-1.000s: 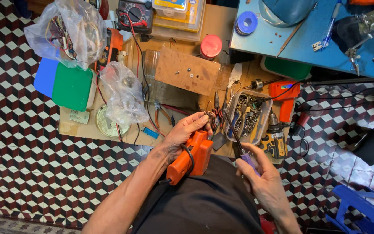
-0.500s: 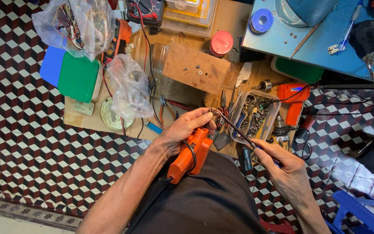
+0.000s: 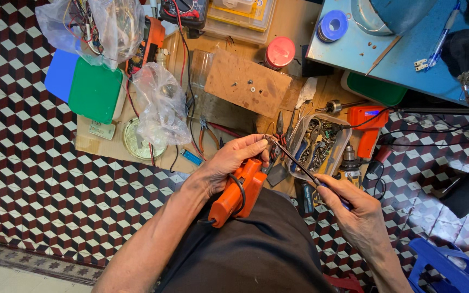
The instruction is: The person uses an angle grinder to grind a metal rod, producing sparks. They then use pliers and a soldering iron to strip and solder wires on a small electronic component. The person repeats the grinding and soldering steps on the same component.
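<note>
Two bare hands work over the person's dark-clothed lap: the left hand (image 3: 233,161) curls around the smooth orange plastic body of a power tool (image 3: 238,191) resting there. The right hand (image 3: 354,205) pinches the handle of a thin, straight soldering iron (image 3: 294,160), its metal tip reaching the left fingertips, near the cardboard mat's (image 3: 104,146) front edge, beside a clear plastic tray (image 3: 318,145) of jumbled metal parts.
</note>
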